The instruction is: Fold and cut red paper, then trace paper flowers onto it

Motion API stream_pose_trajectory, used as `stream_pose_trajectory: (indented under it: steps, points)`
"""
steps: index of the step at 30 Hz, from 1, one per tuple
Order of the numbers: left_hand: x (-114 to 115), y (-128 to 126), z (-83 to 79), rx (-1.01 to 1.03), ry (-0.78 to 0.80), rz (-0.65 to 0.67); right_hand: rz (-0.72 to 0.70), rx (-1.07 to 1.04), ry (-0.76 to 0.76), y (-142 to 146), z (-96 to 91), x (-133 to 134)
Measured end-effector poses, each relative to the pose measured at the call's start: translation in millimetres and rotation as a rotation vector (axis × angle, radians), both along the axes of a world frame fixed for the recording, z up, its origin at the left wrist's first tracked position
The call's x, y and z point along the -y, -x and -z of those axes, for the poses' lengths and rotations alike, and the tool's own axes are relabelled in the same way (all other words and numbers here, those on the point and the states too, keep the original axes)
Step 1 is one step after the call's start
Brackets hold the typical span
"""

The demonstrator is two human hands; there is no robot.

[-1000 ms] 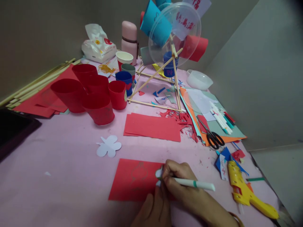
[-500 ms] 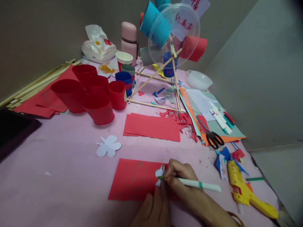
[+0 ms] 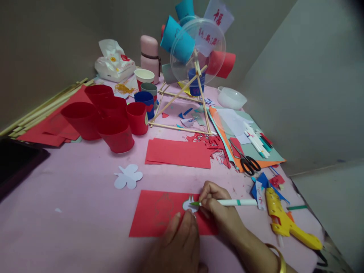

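My right hand (image 3: 217, 203) is closed around a white marker (image 3: 237, 203) with a green band, its green tip at a small white paper cutout (image 3: 187, 206). The cutout has pointed ears on top and lies on a sheet of red paper (image 3: 139, 223). My left hand (image 3: 179, 239) lies flat with its fingers stretched out, fingertips pressing the lower part of the cutout, which they partly hide. To the left on the red sheet is a drawn outline. A white flower-shaped paper (image 3: 128, 176) rests farther left.
Several red paper cups (image 3: 116, 132) stand at left, with red strips (image 3: 179, 152) in the middle. A wooden stick frame (image 3: 179, 129) carries a cup wheel behind. Scissors (image 3: 248, 163), markers (image 3: 257, 140) and a yellow glue gun (image 3: 280, 220) lie at right. A dark device (image 3: 17, 163) lies far left.
The view has shifted slightly. My left fingers have moved up along the cutout's lower edge, and the marker, now nearly level, has its tip over the cutout's right side.
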State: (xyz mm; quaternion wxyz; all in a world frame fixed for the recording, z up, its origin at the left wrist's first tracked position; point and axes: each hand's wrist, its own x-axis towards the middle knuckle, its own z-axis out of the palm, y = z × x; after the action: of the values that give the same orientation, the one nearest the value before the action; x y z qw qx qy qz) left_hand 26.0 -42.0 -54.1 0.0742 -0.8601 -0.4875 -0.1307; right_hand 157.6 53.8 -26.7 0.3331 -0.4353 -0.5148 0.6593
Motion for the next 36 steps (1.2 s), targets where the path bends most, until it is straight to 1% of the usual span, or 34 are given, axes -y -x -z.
stream_pose_trajectory:
  steps: [2,3,7,9,11,13,15,16,18,20,22,24,26,31,36]
  points:
    - [-6,2,-10.3,0.012,-0.026,0.024,0.034,-0.094,0.017,-1,3.4,-1]
    - [-9,3,-15.9,0.017,0.001,0.033,0.056,-0.133,0.019,-2,4.5,-1]
    - [-21,6,-40.3,0.002,0.212,0.027,0.161,-0.222,0.029,-1,3.7,-5]
    - [-28,10,-51.5,-0.01,0.284,0.067,0.232,-0.248,0.014,-1,0.1,-6]
    - [-38,16,-60.4,0.017,0.369,0.11,0.328,-0.277,-0.031,-3,-4.5,-4]
    - [-49,23,-66.5,0.099,0.478,0.096,0.425,-0.303,-0.111,-7,-8.5,2]
    - [-62,32,-70.1,0.198,0.581,0.089,0.48,-0.301,-0.197,-13,-10.0,12]
    - [-68,35,-71.3,0.242,0.617,0.108,0.48,-0.279,-0.23,-15,-9.5,18]
    - [-79,40,-72.9,0.321,0.68,0.149,0.42,-0.176,-0.267,-17,-6.6,30]
    - [-86,42,-74.1,0.364,0.724,0.182,0.324,-0.007,-0.285,-16,-2.8,39]
    - [-89,42,-75.2,0.377,0.744,0.206,0.215,0.156,-0.317,-11,-0.2,43]
    - [-89,43,-75.7,0.389,0.749,0.222,0.13,0.258,-0.353,-6,0.7,43]
    - [-89,44,-75.2,0.406,0.752,0.24,0.076,0.297,-0.38,-1,0.5,41]
    - [-89,48,-70.6,0.451,0.756,0.263,0.001,0.311,-0.398,3,1.1,38]
    - [-89,48,-68.1,0.473,0.76,0.254,-0.035,0.333,-0.398,3,3.5,39]
